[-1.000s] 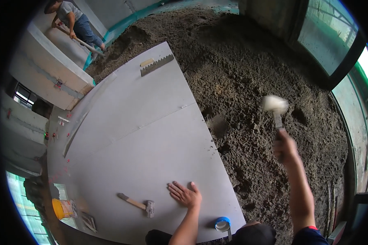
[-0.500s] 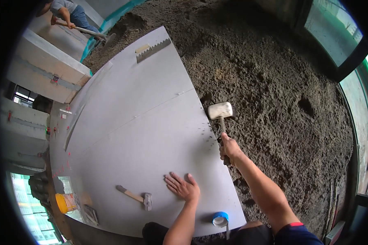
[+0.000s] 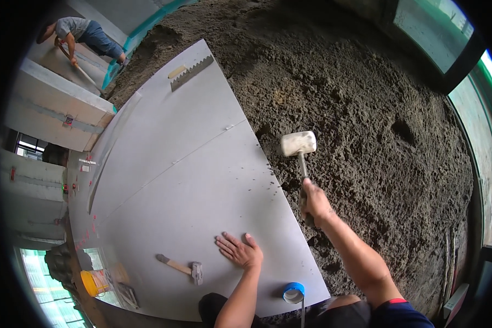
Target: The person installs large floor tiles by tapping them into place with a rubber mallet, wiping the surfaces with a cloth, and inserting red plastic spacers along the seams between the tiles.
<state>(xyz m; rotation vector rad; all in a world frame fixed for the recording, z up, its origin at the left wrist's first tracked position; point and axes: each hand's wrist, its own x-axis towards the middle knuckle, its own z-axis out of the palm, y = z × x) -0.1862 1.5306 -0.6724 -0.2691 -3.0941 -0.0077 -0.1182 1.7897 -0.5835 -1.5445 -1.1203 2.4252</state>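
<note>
Dark, crumbly mortar [image 3: 366, 109] covers loads of floor ahead of your right hand and out past it, and a big pale grey slab surface [image 3: 202, 218] spreads under your left one, with a thin seam [image 3: 175, 162] crossing it ahead of that hand.

So, your right hand [image 3: 316, 203] is wrapped round the handle of a white-headed mallet [image 3: 299, 144]. Its head sits just ahead of your fist, over the mortar side of the slab's edge as you see it. Can't tell if it's touching anything below.

Your left hand [image 3: 240, 252] is open, palm down, fingers a bit spread on the slab. Just left of it and slightly closer to you lies a hammer [image 3: 181, 268], metal head toward your hand and wooden handle pointing away. On the other side, nearer to you, there's a round blue thing [image 3: 293, 292] with a strip hanging off it, near your leg.

Way out ahead of the left hand, past the seam, you've got a toothed trowel [image 3: 192, 74] lying on the slab. Well off to that hand's left is a yellow bucket [image 3: 94, 283]. Further out, ahead and left, another person [image 3: 95, 41] is bent over, gripping a long-handled tool [image 3: 86, 75].
</note>
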